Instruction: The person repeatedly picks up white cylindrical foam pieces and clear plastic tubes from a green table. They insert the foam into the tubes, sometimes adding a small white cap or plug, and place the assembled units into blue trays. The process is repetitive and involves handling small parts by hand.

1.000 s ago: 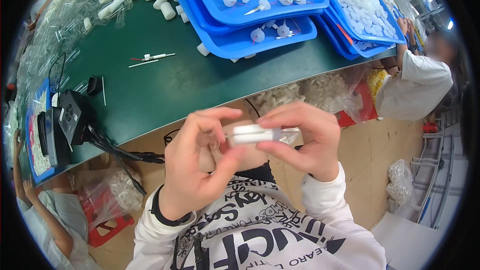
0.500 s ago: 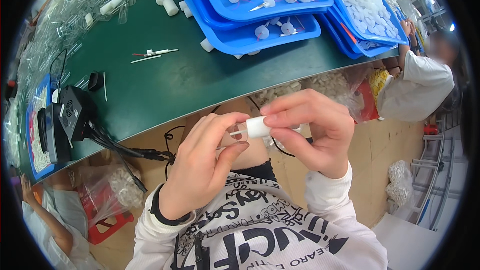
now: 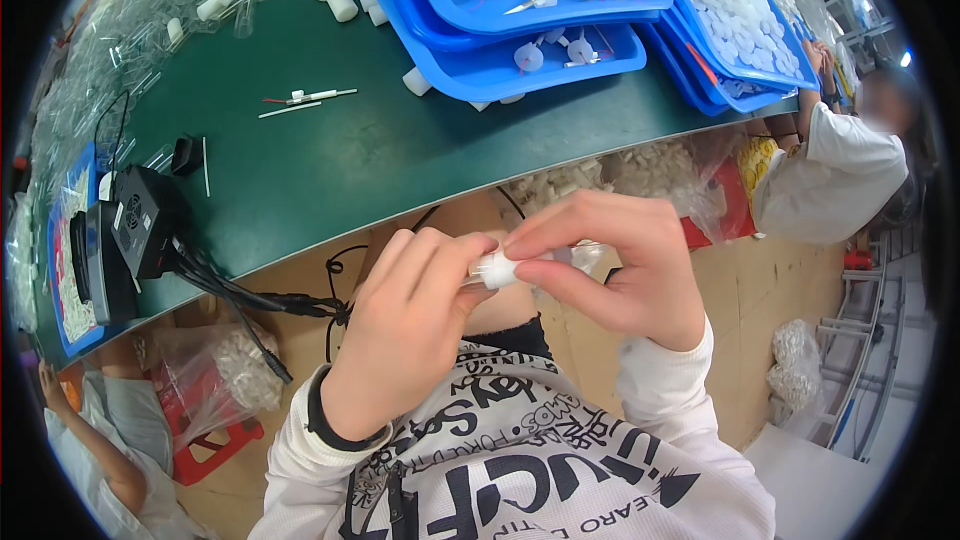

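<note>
Over my lap, in front of the table edge, both hands meet at a short white cylindrical plug [image 3: 497, 271], which looks like foam. My right hand [image 3: 635, 265] pinches it between thumb and fingertips from the right. My left hand [image 3: 400, 315] is closed around a clear tube at the plug's left end; its fingers now hide most of that tube. On the green table [image 3: 330, 160] ahead lie a thin white rod assembly with a red wire [image 3: 318, 96] and a plain thin white stick [image 3: 290, 110].
Stacked blue trays [image 3: 560, 80] at the far middle hold white discs with rods. Another blue tray [image 3: 730, 20] holds many white pieces. White cylinders [image 3: 340, 3] and clear tubes [image 3: 110, 60] pile up far left. A black device [image 3: 150, 220] with cables sits left. People sit at both sides.
The white plug has shifted slightly left and down and tilted. My left fingers have closed further over the clear tube, hiding the thin rod seen inside it before.
</note>
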{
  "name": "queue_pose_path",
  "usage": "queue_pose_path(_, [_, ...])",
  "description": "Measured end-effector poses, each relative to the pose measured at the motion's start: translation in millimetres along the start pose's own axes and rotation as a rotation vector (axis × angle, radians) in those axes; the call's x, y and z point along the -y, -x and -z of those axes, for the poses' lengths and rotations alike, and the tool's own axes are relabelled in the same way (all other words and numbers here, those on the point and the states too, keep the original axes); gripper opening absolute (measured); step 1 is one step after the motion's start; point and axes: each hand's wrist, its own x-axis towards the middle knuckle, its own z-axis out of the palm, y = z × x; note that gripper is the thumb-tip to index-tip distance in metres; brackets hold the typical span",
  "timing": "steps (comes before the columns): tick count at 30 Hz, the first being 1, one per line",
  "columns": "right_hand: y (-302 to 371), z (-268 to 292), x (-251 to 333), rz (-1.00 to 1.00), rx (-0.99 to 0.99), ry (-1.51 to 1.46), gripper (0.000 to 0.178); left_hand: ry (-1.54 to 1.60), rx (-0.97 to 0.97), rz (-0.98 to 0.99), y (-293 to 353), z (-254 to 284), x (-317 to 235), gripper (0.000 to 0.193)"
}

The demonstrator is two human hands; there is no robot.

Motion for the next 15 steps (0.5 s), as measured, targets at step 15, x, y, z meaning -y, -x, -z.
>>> queue_pose_path(15, [106, -80, -16, -0.581, -0.404, -0.617, 0.018, 0.073, 0.302, 0.16, 55, -20, 11, 0.027])
